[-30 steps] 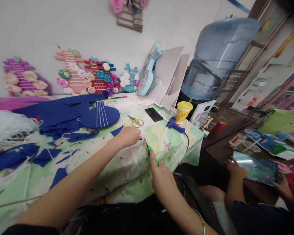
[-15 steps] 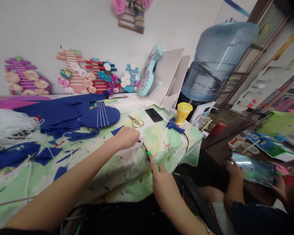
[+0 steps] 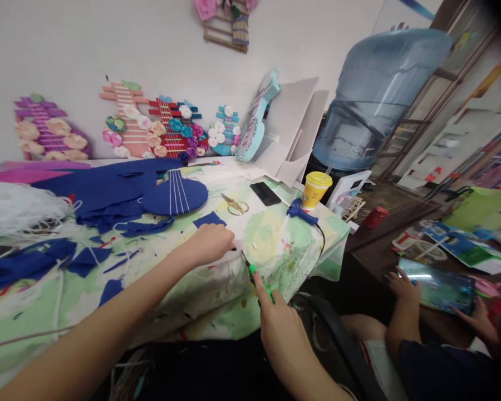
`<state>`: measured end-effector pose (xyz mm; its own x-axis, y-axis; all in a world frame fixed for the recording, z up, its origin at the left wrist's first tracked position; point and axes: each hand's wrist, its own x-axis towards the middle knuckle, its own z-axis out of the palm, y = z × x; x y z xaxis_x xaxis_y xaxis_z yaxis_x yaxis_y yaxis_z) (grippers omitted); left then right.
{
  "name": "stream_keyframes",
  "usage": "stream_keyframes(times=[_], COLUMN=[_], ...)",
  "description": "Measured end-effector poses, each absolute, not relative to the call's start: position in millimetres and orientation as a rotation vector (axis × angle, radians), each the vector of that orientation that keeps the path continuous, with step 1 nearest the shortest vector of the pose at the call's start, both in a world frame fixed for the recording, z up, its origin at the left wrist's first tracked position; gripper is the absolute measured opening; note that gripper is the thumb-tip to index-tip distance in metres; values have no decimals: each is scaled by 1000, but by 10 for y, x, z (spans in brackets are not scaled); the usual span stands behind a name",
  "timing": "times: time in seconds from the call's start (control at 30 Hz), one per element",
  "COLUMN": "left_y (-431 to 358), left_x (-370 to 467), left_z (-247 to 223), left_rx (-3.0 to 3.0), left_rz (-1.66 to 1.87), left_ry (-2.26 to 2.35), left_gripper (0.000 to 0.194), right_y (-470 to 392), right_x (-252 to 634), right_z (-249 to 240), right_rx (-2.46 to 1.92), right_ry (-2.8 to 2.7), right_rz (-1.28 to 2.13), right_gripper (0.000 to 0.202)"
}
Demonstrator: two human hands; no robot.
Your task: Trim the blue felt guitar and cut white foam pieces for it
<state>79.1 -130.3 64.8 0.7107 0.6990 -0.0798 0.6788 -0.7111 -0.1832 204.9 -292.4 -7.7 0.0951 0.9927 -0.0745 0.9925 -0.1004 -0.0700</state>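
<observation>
My right hand (image 3: 275, 312) is wrapped round a green and black craft knife (image 3: 253, 270), its blade pointing up and left past the table's front edge. Just left of the blade, my left hand (image 3: 212, 244) is closed over the tablecloth; what its fingers hold, if anything, is hidden. A dark blue scrap (image 3: 209, 219) lies right behind the left hand. Farther back are gold-handled scissors (image 3: 236, 206) and a black phone (image 3: 265, 194). A blue rounded piece with white strings (image 3: 176, 195) rests to the left.
A blue glue gun (image 3: 302, 212) with a cord lies by a yellow cup (image 3: 316, 189). Blue cloth (image 3: 96, 189) and white netting (image 3: 20, 209) cover the left side. Decorated instrument shapes lean on the wall. At right, a person's hands hold a tablet (image 3: 436, 285).
The knife and my right hand have shifted slightly down. My left hand has moved a little down and left, showing more of the blue scrap. The view has shifted slightly.
</observation>
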Motion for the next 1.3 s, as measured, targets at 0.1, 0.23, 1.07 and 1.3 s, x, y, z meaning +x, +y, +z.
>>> stream_keyframes(times=[0.1, 0.23, 1.07, 1.3], left_y=[-1287, -1282, -1177, -917], left_x=[785, 788, 723, 574], left_z=[631, 618, 559, 464], left_rx=[-2790, -2776, -2782, -2848], left_rz=[186, 203, 171, 78], left_ry=[-1139, -1143, -1143, -1232], left_gripper=[35, 36, 38, 42], right_y=[-2906, -2895, -2991, -2636], right_x=[2044, 2029, 2204, 2625], right_z=[-24, 0, -67, 31], right_rx=[-2335, -2359, -2282, -1802], right_ry=[-2118, -2132, -2104, -1981], right_rz=[167, 159, 250, 384], right_gripper=[80, 79, 77, 55])
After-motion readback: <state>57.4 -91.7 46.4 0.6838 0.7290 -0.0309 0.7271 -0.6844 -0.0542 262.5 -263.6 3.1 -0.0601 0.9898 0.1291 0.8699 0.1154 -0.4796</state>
